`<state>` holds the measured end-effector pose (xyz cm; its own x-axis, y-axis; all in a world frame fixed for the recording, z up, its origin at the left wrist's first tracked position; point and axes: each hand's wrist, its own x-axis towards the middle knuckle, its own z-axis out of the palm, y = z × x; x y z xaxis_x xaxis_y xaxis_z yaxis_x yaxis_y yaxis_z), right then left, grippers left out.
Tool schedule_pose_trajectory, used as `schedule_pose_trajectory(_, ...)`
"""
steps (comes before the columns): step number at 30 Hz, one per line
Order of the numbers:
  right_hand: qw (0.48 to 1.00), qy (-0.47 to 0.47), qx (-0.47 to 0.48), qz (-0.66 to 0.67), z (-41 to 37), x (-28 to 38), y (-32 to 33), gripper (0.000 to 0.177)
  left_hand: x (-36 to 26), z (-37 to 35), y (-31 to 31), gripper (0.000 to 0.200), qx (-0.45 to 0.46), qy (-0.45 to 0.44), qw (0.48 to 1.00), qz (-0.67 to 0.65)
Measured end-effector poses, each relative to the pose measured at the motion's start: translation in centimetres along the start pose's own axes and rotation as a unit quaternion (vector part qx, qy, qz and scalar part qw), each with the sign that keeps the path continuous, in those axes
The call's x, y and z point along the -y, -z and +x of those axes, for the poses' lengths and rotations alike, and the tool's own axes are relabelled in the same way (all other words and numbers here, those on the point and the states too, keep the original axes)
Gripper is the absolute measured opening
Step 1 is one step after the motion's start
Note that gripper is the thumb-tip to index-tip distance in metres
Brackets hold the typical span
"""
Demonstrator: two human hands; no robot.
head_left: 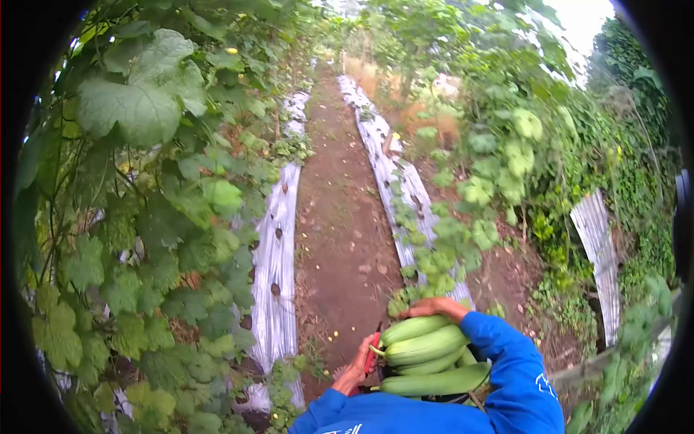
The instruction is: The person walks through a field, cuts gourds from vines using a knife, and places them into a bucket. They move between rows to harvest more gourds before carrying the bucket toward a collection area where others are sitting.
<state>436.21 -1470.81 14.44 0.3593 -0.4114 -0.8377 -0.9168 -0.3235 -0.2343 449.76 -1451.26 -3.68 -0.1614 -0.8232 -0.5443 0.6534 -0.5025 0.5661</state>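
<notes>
Several long green gourds [426, 346] lie stacked against the front of the blue shirt, with part of something dark showing beneath them. My right hand [434, 309] is curled over the far side of the stack, its arm wrapped round the right end. At the stems on the left side, my left hand [356, 367] is closed on a red-handled tool [373, 353], whose dark tip points up. The lower fingers of my left hand are partly hidden.
A dirt path [336, 239] runs ahead between two silver plastic-covered beds [278, 267]. Leafy vines [144, 239] stand thick on the left, and more climb on the right. A corrugated metal sheet [598, 260] leans at the right.
</notes>
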Motion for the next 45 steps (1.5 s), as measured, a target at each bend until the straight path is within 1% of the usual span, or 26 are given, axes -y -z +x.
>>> schedule_pose_trajectory(2, 0.997, 0.016, -0.065, -0.047, 3.7, -0.8, 2.4, 0.075, -3.9, 1.6, 0.0, 0.05, 0.019, -0.015, 0.999, 0.024)
schedule_pose_trajectory(4, 0.982, 0.138, -0.106, -0.068, 4.3, -1.0, 5.2, 0.065, -7.6, 2.8, 0.0, 0.052, 0.011, -0.008, 1.0, 0.022)
schedule_pose_trajectory(6, 0.968, 0.199, -0.118, -0.098, 7.1, -2.2, 8.0, 0.057, -10.8, 4.5, 0.9, 0.054, 0.076, -0.014, 0.997, 0.032)
schedule_pose_trajectory(8, 0.98, 0.098, -0.131, -0.112, 10.8, -1.7, 10.8, 0.057, -14.9, 4.9, 0.4, 0.056, 0.053, -0.011, 0.996, 0.065)
schedule_pose_trajectory(9, 0.978, 0.112, -0.131, -0.117, 11.1, -0.2, 12.5, 0.057, -16.5, 5.7, 1.1, 0.058, 0.071, -0.01, 0.995, 0.067)
schedule_pose_trajectory(11, 0.971, 0.12, -0.159, -0.134, 9.9, 1.1, 15.2, 0.057, -19.1, 7.2, 1.9, 0.059, 0.044, -0.018, 0.997, 0.062)
schedule_pose_trajectory(12, 0.971, 0.13, -0.14, -0.143, 10.5, 1.8, 16.7, 0.06, -20.5, 8.3, 2.3, 0.059, 0.027, -0.023, 0.998, 0.055)
schedule_pose_trajectory(14, 0.964, 0.141, -0.189, -0.125, 11.2, 3.3, 19.1, 0.066, -22.8, 11.6, 5.0, 0.06, 0.028, -0.035, 0.998, 0.034)
schedule_pose_trajectory(18, 0.982, 0.084, -0.109, -0.128, 19.1, 4.3, 25.6, 0.062, -28.6, 17.6, 8.6, 0.056, -0.01, -0.057, 0.998, -0.019)
schedule_pose_trajectory(19, 0.977, 0.145, -0.111, -0.108, 18.8, 5.9, 27.4, 0.063, -30.7, 18.9, 9.3, 0.053, -0.053, -0.077, 0.995, -0.015)
schedule_pose_trajectory(20, 0.978, 0.147, -0.1, -0.109, 21.2, 5.9, 28.7, 0.063, -31.9, 19.9, 10.1, 0.05, -0.097, -0.091, 0.991, -0.011)
schedule_pose_trajectory(22, 0.966, 0.203, -0.067, -0.144, 26.0, 5.9, 33.6, 0.065, -35.5, 22.4, 12.4, 0.048, -0.069, -0.101, 0.991, -0.046)
schedule_pose_trajectory(24, 0.965, 0.196, -0.086, -0.149, 28.9, 6.1, 39.9, 0.065, -39.6, 24.3, 13.8, 0.051, -0.152, -0.116, 0.979, -0.067)
schedule_pose_trajectory(25, 0.967, 0.193, -0.084, -0.144, 30.4, 6.1, 40.8, 0.064, -40.6, 24.9, 14.6, 0.051, -0.158, -0.104, 0.979, -0.069)
schedule_pose_trajectory(26, 0.968, 0.191, -0.087, -0.139, 32.0, 6.6, 42.0, 0.064, -42.5, 25.8, 15.6, 0.051, -0.174, -0.136, 0.971, -0.086)
schedule_pose_trajectory(27, 0.972, 0.182, -0.038, -0.141, 33.6, 7.4, 44.6, 0.064, -44.3, 26.6, 16.2, 0.05, -0.187, -0.168, 0.962, -0.105)
schedule_pose_trajectory(28, 0.974, 0.174, -0.035, -0.138, 35.6, 7.4, 46.4, 0.064, -45.6, 27.2, 16.7, 0.05, -0.183, -0.16, 0.964, -0.107)
schedule_pose_trajectory(30, 0.954, 0.211, -0.021, -0.212, 39.6, 7.3, 50.3, 0.066, -48.6, 28.4, 17.8, 0.05, -0.231, -0.194, 0.941, -0.156)
schedule_pose_trajectory(33, 0.961, 0.196, -0.029, -0.194, 39.7, 10.4, 55.8, 0.058, -51.5, 30.6, 19.8, 0.05, -0.213, -0.225, 0.927, -0.214)
schedule_pose_trajectory(35, 0.966, 0.184, -0.028, -0.181, 41.1, 11.6, 59.3, 0.057, -53.5, 32.1, 20.6, 0.05, -0.233, -0.216, 0.922, -0.223)
schedule_pose_trajectory(38, 0.972, 0.151, -0.07, -0.163, 47.4, 11.5, 65.5, 0.055, -57.3, 37.0, 24.3, 0.052, -0.262, -0.198, 0.912, -0.245)
schedule_pose_trajectory(40, 0.959, 0.215, -0.019, -0.186, 51.2, 10.9, 69.1, 0.049, -58.7, 39.6, 27.0, 0.053, -0.277, -0.165, 0.91, -0.259)
schedule_pose_trajectory(41, 0.975, 0.148, -0.049, -0.157, 49.9, 13.0, 71.3, 0.047, -61.4, 41.9, 28.0, 0.053, -0.286, -0.152, 0.912, -0.253)
schedule_pose_trajectory(42, 0.975, 0.144, -0.061, -0.157, 51.2, 13.2, 74.6, 0.047, -64.6, 44.2, 28.9, 0.052, -0.296, -0.143, 0.911, -0.249)
schedule_pose_trajectory(44, 0.946, 0.227, -0.09, -0.214, 54.6, 11.4, 77.8, 0.041, -68.9, 48.0, 31.0, 0.05, -0.277, -0.139, 0.912, -0.268)
schedule_pose_trajectory(45, 0.975, 0.095, -0.152, -0.135, 56.7, 12.1, 79.3, 0.043, -73.7, 50.0, 30.8, 0.049, -0.261, -0.153, 0.919, -0.254)
